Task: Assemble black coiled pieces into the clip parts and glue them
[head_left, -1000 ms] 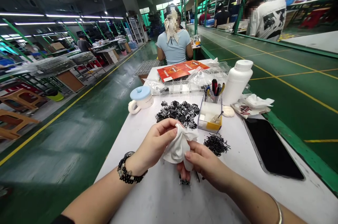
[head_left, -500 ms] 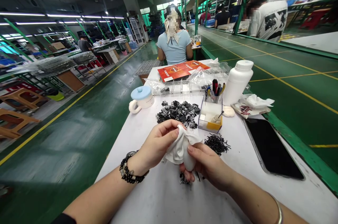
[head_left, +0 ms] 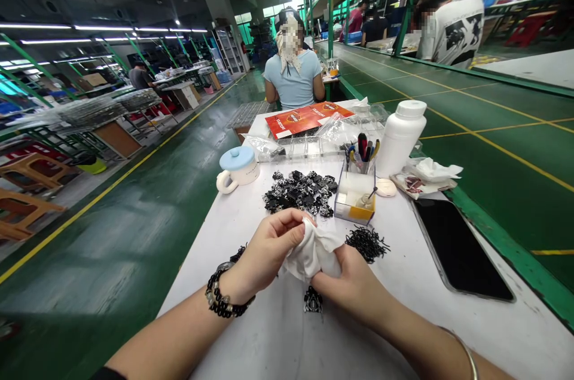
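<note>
A crumpled white cloth [head_left: 305,253] is held between both hands above the white table [head_left: 251,338]. My left hand [head_left: 269,248] pinches its upper edge with thumb and fingers. On the other side, my right hand [head_left: 352,278] grips the cloth's right part, where a smooth white piece shows; its fingertips are mostly hidden. Just below the cloth lies a small black and silver part [head_left: 313,300]. Beyond the hands is a pile of similar black and silver parts [head_left: 300,192], and to the right a heap of short black strips [head_left: 368,242].
A blue-lidded mug [head_left: 240,168] stands at the left edge. Toward the right are a clear box [head_left: 356,195], a white bottle [head_left: 401,138], a tissue packet [head_left: 426,177] and a phone [head_left: 461,248]. A person in light blue [head_left: 293,81] sits beyond red printed sheets [head_left: 305,119].
My right hand has turned and moved its thumb lower, covering more of the smooth white piece. The small part under the cloth shows more fully. The view has shifted slightly.
</note>
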{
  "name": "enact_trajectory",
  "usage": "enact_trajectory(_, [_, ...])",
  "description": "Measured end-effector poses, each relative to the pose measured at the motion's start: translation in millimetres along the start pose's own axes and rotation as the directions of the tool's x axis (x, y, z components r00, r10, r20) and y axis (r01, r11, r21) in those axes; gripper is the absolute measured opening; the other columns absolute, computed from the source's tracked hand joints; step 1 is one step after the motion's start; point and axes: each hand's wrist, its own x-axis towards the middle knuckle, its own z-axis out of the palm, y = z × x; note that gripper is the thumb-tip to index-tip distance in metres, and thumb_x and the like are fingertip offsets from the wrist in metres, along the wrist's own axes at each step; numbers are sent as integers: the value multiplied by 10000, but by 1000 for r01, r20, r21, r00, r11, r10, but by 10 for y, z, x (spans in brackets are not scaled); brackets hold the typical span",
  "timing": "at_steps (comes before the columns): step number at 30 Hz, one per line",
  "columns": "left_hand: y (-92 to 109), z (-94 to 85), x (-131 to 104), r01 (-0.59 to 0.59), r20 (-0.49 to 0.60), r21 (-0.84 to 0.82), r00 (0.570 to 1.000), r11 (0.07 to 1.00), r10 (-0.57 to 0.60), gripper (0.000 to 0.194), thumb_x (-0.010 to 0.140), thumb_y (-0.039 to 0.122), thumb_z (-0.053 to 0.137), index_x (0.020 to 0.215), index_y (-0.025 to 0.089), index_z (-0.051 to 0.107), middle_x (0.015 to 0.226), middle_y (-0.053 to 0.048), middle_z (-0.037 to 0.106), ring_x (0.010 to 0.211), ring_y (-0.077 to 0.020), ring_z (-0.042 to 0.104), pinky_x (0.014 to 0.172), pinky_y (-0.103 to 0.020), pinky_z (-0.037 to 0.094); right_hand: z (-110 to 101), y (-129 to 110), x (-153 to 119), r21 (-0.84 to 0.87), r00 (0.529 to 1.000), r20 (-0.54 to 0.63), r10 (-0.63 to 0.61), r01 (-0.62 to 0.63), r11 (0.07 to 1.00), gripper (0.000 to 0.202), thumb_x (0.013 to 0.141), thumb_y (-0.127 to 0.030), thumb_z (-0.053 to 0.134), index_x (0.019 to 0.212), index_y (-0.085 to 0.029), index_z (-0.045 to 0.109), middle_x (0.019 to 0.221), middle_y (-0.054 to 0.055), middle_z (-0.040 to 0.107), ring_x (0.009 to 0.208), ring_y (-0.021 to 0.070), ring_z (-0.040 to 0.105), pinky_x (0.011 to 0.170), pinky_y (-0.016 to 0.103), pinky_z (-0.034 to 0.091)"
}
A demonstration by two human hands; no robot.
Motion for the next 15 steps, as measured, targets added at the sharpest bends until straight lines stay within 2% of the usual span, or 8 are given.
enact_trajectory(3, [-22,-10,-6,-11,41,-1,999,1000,11,232,741,352,719,835,153,647,766,-23,588,674,-118,522,616,-214,396,-14,-28,-14,64,996,93,12,-18,998,102,675,-95,513,741,-158,470,607,-59,405,538,62,320,483,188,278])
enact_trajectory(7, [-10,-32,-10,-64,109,14,992,998,62,149,794,323,671,843,182,670,823,-22,585,717,-112,520,651,-205,397,-64,-11,-38,168,978,206,38,-74,983,124,658,-141,522,763,-171,462,601,-62,408,515,57,339,464,176,279])
enact_trajectory(9, [20,-36,-32,-99,172,34,981,994,92,146,793,319,672,835,181,695,840,-42,597,763,-134,533,688,-220,408,-84,13,-38,201,949,310,62,-129,971,118,634,-180,558,717,-166,475,552,-59,426,466,59,359,427,178,267])
enact_trajectory(11, [62,-32,-73,-144,259,69,958,987,122,151,791,316,674,825,175,716,831,-65,608,787,-160,545,719,-246,417,-87,28,-29,198,899,432,78,-179,964,156,601,-231,618,618,-153,484,488,-46,432,412,64,360,389,187,245])
enact_trajectory(13, [103,-23,-120,-194,337,118,930,974,145,151,799,313,664,831,180,728,825,-76,611,785,-170,552,724,-261,419,-76,24,-19,186,864,499,65,-180,966,235,554,-280,684,580,-144,494,496,-33,453,430,67,377,410,192,276])
enact_trajectory(15, [141,-23,-152,-228,335,135,926,964,172,144,804,317,658,829,193,727,820,-70,608,767,-159,549,702,-248,418,-68,11,-25,203,879,476,17,-128,971,271,522,-285,718,657,-144,530,603,-26,498,531,75,416,514,197,351])
